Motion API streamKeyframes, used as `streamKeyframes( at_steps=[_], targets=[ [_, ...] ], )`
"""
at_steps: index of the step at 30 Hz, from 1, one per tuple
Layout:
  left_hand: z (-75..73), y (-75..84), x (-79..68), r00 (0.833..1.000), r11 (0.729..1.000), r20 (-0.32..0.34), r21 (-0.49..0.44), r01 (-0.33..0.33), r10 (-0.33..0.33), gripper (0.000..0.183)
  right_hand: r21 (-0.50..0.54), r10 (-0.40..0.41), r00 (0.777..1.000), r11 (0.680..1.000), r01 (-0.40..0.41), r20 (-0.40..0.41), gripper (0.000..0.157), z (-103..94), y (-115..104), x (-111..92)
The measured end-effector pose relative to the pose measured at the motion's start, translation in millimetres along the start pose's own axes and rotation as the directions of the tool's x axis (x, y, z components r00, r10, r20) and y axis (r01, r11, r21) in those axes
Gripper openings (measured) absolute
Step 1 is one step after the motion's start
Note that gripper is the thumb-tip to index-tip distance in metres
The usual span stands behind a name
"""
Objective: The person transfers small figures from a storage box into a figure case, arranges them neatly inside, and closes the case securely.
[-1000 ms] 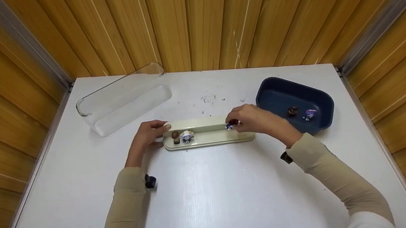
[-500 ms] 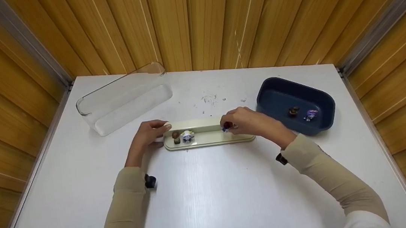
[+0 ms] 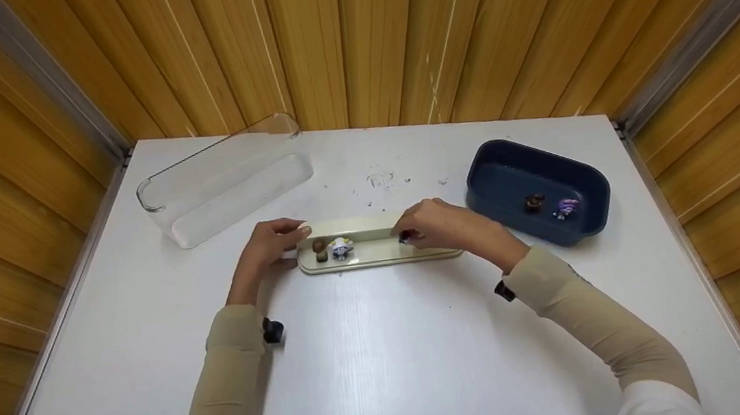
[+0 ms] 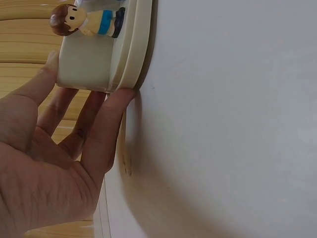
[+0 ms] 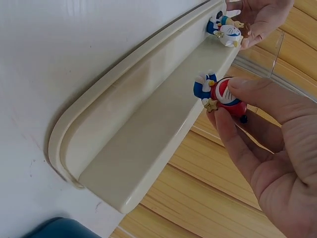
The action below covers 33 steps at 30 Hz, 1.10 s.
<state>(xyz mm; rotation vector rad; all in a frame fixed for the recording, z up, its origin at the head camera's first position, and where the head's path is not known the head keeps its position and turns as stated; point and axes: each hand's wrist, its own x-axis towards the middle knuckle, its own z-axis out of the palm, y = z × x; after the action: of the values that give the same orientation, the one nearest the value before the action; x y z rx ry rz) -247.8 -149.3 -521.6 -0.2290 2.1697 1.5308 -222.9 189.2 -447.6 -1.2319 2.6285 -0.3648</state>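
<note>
A long cream stand (image 3: 375,254) with a raised back lies mid-table. At its left end, my left hand (image 3: 270,242) holds the corner, its fingers spread around it in the left wrist view. Close by stand a brown-haired figurine (image 4: 89,22) with blue shorts and a blue-and-white figurine (image 3: 340,248) with a white hood. Over the stand's right part, my right hand (image 3: 440,222) pinches a red, white and blue figurine (image 5: 220,94) between thumb and fingers. In the right wrist view this figurine is tilted sideways and looks apart from the stand.
At the back right, a dark blue bin (image 3: 498,187) contains a brown figurine (image 3: 534,202) and a purple one (image 3: 566,208). A clear container (image 3: 230,181) stands at the back left. Wood-patterned walls (image 3: 373,42) enclose the white table (image 3: 371,352).
My right hand has moved a little left along the stand, carrying the red, white and blue figurine. My left hand has stayed at the stand's left end.
</note>
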Motion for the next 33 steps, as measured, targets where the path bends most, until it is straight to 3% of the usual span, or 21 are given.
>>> streamKeyframes(
  at_steps=[10, 17, 27, 33],
  targets=[
    [6.9, -6.6, 4.5, 0.999, 0.999, 0.018, -0.013, 0.037, -0.037, 0.047, -0.015, -0.058, 0.998, 0.998, 0.058, 0.024, 0.028, 14.8, -5.0, 4.9],
    [0.8, -2.7, 3.3, 1.000, 1.000, 0.006, 0.002, 0.026, -0.026, 0.046, -0.017, -0.081, 0.997, 0.997, 0.081, 0.007, 0.028, 22.0, -8.7, 10.1],
    [-3.6, 0.6, 3.4, 0.999, 0.999, 0.016, 0.041, 0.031, -0.032, 0.049, -0.057, -0.015, 1.000, 0.998, 0.016, 0.008, 0.029, 27.6, -10.8, 16.0],
    [-2.9, 0.0, -0.6, 1.000, 1.000, 0.023, 0.003, 0.018, -0.018, 0.047, -0.052, -0.009, 1.000, 0.999, 0.008, -0.019, 0.024, 32.4, -13.5, 21.3]
  ],
)
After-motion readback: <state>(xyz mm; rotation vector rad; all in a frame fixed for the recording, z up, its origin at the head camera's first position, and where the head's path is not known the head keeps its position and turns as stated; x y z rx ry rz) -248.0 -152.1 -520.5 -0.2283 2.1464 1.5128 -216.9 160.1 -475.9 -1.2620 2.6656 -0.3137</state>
